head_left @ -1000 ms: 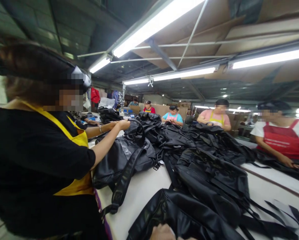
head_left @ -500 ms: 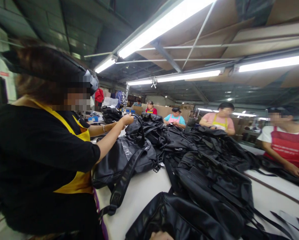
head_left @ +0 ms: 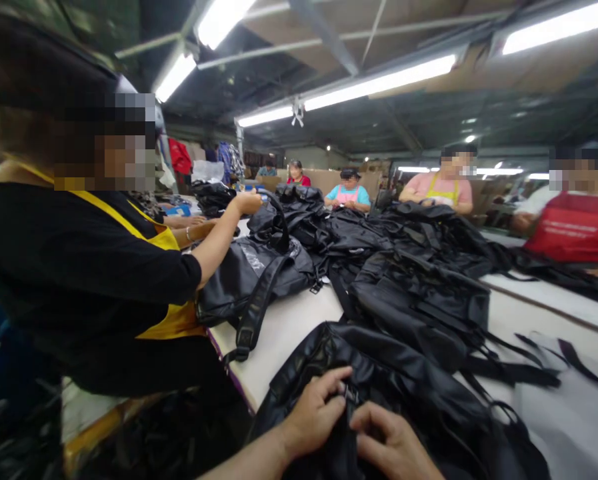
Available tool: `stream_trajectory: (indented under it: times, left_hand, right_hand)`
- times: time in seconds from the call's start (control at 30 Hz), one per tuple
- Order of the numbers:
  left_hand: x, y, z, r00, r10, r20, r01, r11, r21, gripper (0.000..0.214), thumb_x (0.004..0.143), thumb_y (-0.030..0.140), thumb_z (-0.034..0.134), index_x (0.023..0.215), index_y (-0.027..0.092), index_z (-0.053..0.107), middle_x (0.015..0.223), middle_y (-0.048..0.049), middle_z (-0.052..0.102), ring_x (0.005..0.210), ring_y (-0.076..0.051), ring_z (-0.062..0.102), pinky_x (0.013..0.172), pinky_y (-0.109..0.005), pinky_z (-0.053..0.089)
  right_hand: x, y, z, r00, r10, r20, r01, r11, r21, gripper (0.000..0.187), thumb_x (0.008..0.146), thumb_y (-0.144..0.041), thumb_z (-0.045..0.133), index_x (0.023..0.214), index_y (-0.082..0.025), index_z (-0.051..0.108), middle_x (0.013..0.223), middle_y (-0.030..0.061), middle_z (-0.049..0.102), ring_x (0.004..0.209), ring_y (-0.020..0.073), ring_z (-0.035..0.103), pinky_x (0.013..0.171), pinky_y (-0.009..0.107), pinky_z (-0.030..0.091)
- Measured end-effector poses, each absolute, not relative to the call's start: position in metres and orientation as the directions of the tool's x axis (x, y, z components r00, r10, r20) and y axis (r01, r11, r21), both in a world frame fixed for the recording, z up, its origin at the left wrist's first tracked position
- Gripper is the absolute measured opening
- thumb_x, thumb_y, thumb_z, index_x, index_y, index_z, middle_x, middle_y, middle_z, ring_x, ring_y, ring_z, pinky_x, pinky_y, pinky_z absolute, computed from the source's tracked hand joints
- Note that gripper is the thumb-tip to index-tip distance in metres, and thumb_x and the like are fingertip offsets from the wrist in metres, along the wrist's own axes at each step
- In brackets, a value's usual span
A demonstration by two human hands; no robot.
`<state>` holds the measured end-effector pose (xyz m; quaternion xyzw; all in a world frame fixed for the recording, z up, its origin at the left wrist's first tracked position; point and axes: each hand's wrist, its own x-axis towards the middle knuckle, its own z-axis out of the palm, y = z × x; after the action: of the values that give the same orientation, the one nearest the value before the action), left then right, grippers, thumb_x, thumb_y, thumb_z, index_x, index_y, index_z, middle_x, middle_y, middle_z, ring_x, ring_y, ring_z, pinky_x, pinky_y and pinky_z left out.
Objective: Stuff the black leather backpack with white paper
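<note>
A black backpack lies on the white table right in front of me. My left hand pinches a small buckle or zipper pull on its top. My right hand rests on the same backpack just to the right, fingers curled on the fabric near that pull. Both hands sit at the bottom edge of the view.
A heap of black backpacks runs down the middle of the table, straps trailing at the right. A person in a black shirt and yellow apron stands close on my left, handling another backpack. Several more workers sit across the table.
The view has tilted down, bringing both my hands and the near backpack into sight. The person on the left keeps holding the backpack's top handle.
</note>
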<state>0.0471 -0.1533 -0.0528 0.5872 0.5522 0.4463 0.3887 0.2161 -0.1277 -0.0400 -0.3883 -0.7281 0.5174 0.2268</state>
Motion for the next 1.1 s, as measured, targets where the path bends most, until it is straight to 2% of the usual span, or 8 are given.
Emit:
stream_trajectory:
  times: [0.1,0.2,0.4,0.53,0.7,0.83,1.0,1.1]
  left_hand:
    - [0.05,-0.152,-0.061,0.005,0.998,0.061,0.128,-0.061,0.99,0.038,0.081,0.026,0.047,0.118,0.018,0.056,0.085,-0.0015,0.06,0.08,-0.014,0.054,0.079,-0.028,0.042]
    - [0.052,-0.142,-0.055,0.007,1.0,-0.003,0.018,0.003,1.0,0.038,0.076,0.025,0.054,0.112,0.014,0.056,0.078,-0.0001,0.057,0.073,-0.012,0.052,0.07,-0.025,0.04]
    - [0.06,-0.13,-0.039,-0.02,0.988,-0.156,0.093,0.157,0.983,0.033,0.062,0.014,0.058,0.094,0.014,0.057,0.065,0.0046,0.05,0.058,-0.008,0.046,0.057,-0.022,0.034]
    - [0.06,-0.127,-0.035,0.002,0.982,-0.188,0.135,0.186,0.973,0.035,0.059,0.01,0.057,0.093,0.016,0.056,0.067,0.005,0.052,0.06,-0.008,0.048,0.057,-0.021,0.034]
    - [0.062,-0.13,-0.034,-0.043,0.98,-0.197,0.033,0.198,0.98,0.035,0.059,0.005,0.055,0.092,0.015,0.055,0.071,0.0022,0.057,0.067,-0.01,0.053,0.063,-0.022,0.038]
    - [0.067,-0.131,-0.034,-0.087,0.977,-0.192,-0.016,0.192,0.981,0.031,0.059,0.005,0.055,0.088,0.016,0.054,0.068,0.0032,0.056,0.065,-0.01,0.054,0.063,-0.022,0.039]
    - [0.071,-0.131,-0.037,-0.133,0.977,-0.164,0.032,0.169,0.985,0.028,0.06,0.006,0.056,0.085,0.016,0.055,0.065,0.004,0.055,0.063,-0.01,0.052,0.061,-0.021,0.039]
    - [0.073,-0.131,-0.04,-0.197,0.974,-0.116,0.122,0.142,0.982,0.024,0.062,0.014,0.063,0.085,0.015,0.057,0.066,0.0035,0.054,0.065,-0.011,0.052,0.063,-0.022,0.04]
  right_hand:
    - [0.217,-0.13,-0.037,-0.585,0.81,-0.043,0.362,0.213,-0.907,0.008,0.068,-0.015,0.054,0.071,-0.019,0.061,0.066,-0.0038,0.055,0.066,0.0113,0.049,0.062,0.02,0.037]
    - [0.219,-0.133,-0.035,-0.592,0.805,-0.039,0.362,0.222,-0.905,0.01,0.068,-0.014,0.053,0.072,-0.019,0.06,0.067,-0.004,0.056,0.065,0.0107,0.049,0.061,0.02,0.036]
    - [0.223,-0.133,-0.032,-0.606,0.796,-0.007,0.339,0.25,-0.907,0.012,0.066,-0.012,0.05,0.07,-0.019,0.059,0.065,-0.0045,0.054,0.063,0.01,0.048,0.058,0.019,0.034]
    - [0.224,-0.132,-0.028,-0.6,0.8,-0.005,0.352,0.259,-0.9,0.015,0.063,-0.011,0.05,0.071,-0.019,0.061,0.066,-0.0046,0.057,0.063,0.0105,0.049,0.059,0.019,0.035]
    - [0.224,-0.133,-0.027,-0.587,0.809,-0.009,0.364,0.254,-0.896,0.017,0.064,-0.012,0.05,0.073,-0.02,0.062,0.066,-0.0048,0.059,0.063,0.0108,0.051,0.059,0.019,0.035]
    - [0.225,-0.132,-0.029,-0.589,0.808,0.013,0.364,0.279,-0.889,0.019,0.064,-0.012,0.05,0.074,-0.02,0.063,0.07,-0.0039,0.062,0.066,0.012,0.054,0.061,0.02,0.037]
    - [0.225,-0.132,-0.031,-0.587,0.809,0.032,0.368,0.302,-0.88,0.019,0.064,-0.011,0.051,0.075,-0.021,0.063,0.068,-0.0042,0.06,0.064,0.011,0.052,0.059,0.02,0.035]
    - [0.225,-0.133,-0.031,-0.587,0.809,0.033,0.332,0.278,-0.901,0.018,0.064,-0.01,0.05,0.073,-0.019,0.062,0.064,-0.0049,0.057,0.061,0.0095,0.048,0.057,0.02,0.034]
